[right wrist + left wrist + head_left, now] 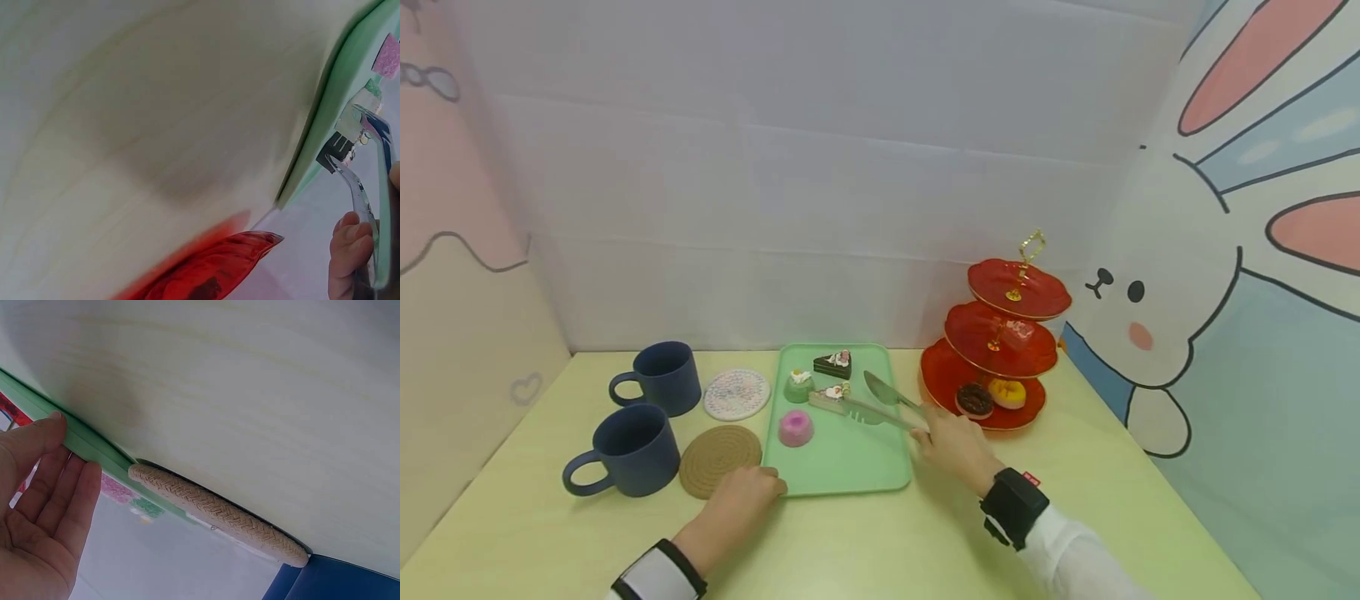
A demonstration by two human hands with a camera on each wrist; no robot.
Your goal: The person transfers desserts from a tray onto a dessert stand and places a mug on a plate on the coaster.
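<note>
My left hand (745, 496) pinches the near left corner of a light green tray (850, 467), with the thumb against its rim (84, 437) in the left wrist view. My right hand (958, 450) holds metal serving tongs (886, 417) over the tray's right side. Their arms stand spread apart; one tip is right at a pale cake slice (829, 396), the other over bare tray. Behind that slice lies a chocolate cake slice (832, 365). A green cake (798, 386) with a white top and a pink round cake (795, 428) sit along the tray's left side.
A red three-tier stand (1000, 337) is at the back right, with a chocolate donut (973, 401) and a yellow donut (1007, 393) on its bottom plate. To the left are two blue mugs (638, 454), a woven coaster (721, 460) and a speckled white coaster (737, 394).
</note>
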